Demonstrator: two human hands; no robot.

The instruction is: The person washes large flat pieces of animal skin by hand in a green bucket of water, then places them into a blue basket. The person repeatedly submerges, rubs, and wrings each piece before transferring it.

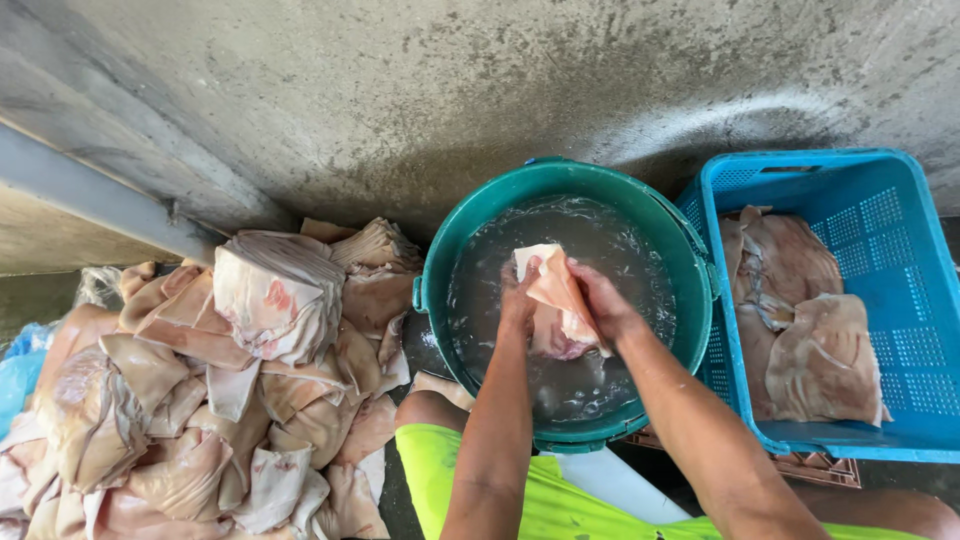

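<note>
- Pork-skin slab [552, 290]: pale pink sheet with a fatty underside, held over the water in the green tub [680, 250], its lower part draped down to or just into the water.
- Left hand [518, 295]: fingers curled shut on the slab's left edge, thumb on top.
- Right hand [598, 300]: closed on the right edge, fingers wrapped over the upper face.
- Handling, judged: soft and limp, folds under its own weight between the two grips; no stiffness to rely on. Wet and greasy surface, likely slippery. Moderately heavy for its size; not fragile, though thin margins might tear if pulled hard.
- Best hold, judged: pinch with full fingers at two opposite edges, as now, or bunch a fold into the palm; a flat one-handed grasp would probably slide off.
- Surroundings: large heap of similar slabs [200, 390] on the concrete floor at left, touching the tub; blue perforated crate [900, 300] just right of the tub with a few slabs laid inside.
</note>
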